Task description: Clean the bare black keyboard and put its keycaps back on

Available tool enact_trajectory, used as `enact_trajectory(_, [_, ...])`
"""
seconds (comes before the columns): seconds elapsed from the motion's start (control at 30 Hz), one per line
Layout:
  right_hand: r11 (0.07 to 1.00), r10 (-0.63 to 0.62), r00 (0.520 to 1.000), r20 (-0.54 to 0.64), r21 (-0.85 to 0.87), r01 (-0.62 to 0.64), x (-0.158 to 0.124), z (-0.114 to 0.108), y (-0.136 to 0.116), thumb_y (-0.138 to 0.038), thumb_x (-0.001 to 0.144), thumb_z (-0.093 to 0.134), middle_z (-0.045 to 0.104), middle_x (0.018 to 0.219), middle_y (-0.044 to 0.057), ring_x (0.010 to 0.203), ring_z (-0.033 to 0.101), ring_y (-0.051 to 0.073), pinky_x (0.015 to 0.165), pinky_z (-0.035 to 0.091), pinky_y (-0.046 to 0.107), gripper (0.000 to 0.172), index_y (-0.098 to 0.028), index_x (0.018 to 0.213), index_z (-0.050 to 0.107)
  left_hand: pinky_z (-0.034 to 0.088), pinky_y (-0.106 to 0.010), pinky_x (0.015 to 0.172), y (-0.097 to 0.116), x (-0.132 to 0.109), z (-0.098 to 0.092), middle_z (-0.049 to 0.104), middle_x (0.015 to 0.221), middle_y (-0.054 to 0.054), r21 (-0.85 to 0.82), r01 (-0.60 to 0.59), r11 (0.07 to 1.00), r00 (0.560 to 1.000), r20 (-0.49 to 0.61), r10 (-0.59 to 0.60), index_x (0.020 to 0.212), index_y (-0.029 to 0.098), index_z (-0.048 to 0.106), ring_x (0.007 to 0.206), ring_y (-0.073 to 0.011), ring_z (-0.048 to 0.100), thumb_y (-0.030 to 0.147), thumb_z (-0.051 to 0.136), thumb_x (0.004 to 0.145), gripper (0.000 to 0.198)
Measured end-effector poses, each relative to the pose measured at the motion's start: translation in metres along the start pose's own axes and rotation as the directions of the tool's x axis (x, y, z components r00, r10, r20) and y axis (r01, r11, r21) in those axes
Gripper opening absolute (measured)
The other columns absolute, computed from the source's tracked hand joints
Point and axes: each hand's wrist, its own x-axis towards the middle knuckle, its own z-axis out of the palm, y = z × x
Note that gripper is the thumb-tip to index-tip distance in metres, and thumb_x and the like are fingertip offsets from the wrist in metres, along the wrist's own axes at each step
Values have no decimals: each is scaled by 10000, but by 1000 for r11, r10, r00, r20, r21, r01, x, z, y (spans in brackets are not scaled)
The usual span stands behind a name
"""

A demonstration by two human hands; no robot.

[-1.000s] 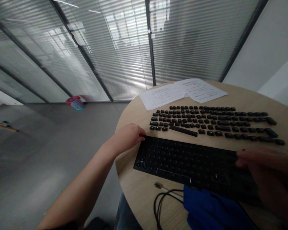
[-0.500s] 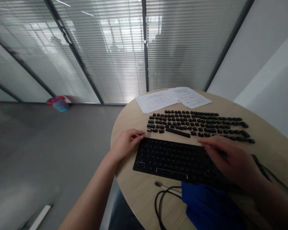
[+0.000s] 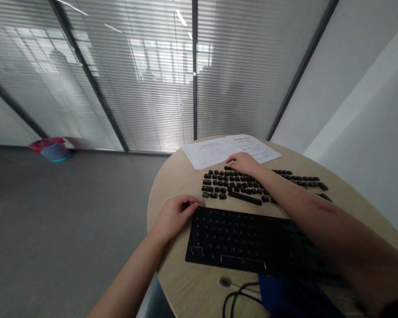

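Resting our left hand (image 3: 176,216) at the far-left corner of the flat black keyboard base (image 3: 235,238) on the pale wooden surface (image 3: 169,185), we held our right hand (image 3: 243,162) well apart, over small black keycaps (image 3: 231,185); neither grip could be confirmed. Lowering our forearm (image 3: 301,203) could have scattered them.

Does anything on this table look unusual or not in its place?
Yes: the keyboard looks stripped, because keycaps lie loose in rows on the table beyond it. Also, the long spacebar keycap looks askew, slanting away from its row.
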Motion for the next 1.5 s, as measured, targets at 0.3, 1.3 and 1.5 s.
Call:
enact_trajectory(0.3, [1000,-7,993,114,11,6,20,21,11,-148,805,735,803,1001,71,947,722,233,882,542,347,188,-206,966,813,536,-342,739,2,2,-5,758,808,-40,-43,20,999,997,-77,-24,915,219,752,753,-199,669,515,459,974,420])
enact_trajectory(1.3, [764,-15,980,197,635,-116,-133,31,-94,-251,766,773,810,848,30,772,766,216,757,611,352,111,-214,865,806,571,-355,885,5,-4,3,827,982,-7,-42,9,999,1000,12,-9,971,253,809,884,-181,744,190,620,862,227])
enact_trajectory(1.5, [912,-130,991,32,397,106,-141,32,-101,-170,848,742,817,906,27,832,764,226,822,582,374,117,-240,899,820,574,-370,891,3,-4,4,827,1005,-19,-30,2,1000,1000,21,-1,996,254,809,915,-194,749,196,620,861,240])
